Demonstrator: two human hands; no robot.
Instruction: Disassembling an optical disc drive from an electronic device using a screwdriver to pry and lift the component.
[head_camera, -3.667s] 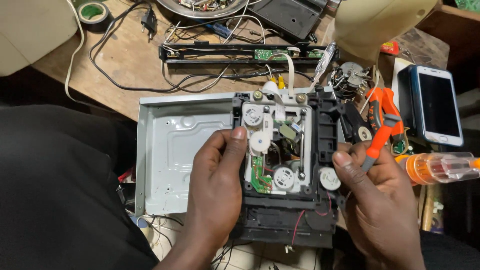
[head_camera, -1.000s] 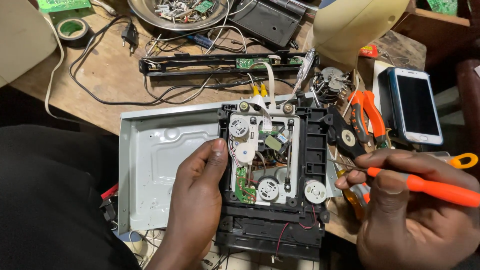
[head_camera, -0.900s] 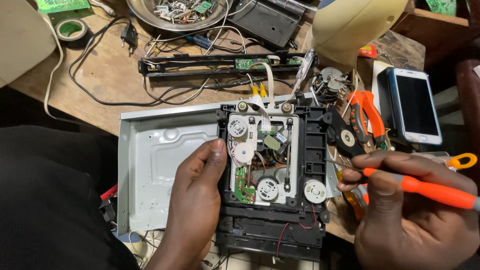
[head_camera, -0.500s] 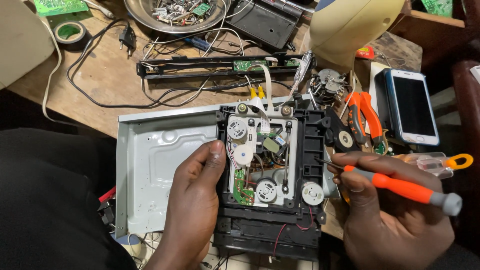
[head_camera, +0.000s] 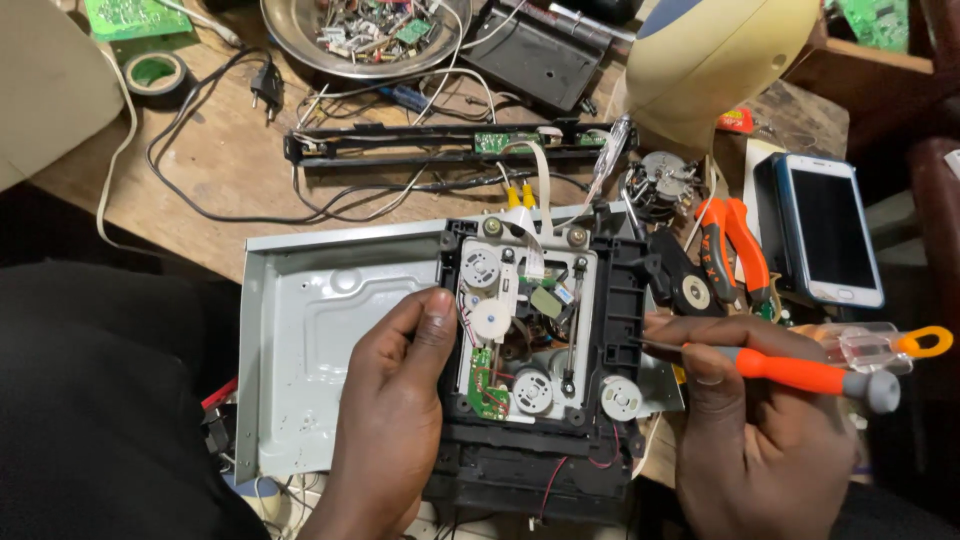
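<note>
The left hand (head_camera: 395, 400) lay open, pressing the disc-drive mechanism (head_camera: 530, 340) steady on the bench (head_camera: 230, 170), while the right hand's (head_camera: 760, 440) grip closed around an orange-handled screwdriver (head_camera: 790, 370) aimed at its frame.

I am sitting at a worn wooden bench (head_camera: 230, 170), its near edge running slantwise in front of me, its far side crowding with clutter. Warm light is falling across the wood from a cream lamp shade (head_camera: 715, 60) at the far right, while the right edge is fading into shadow.
</note>
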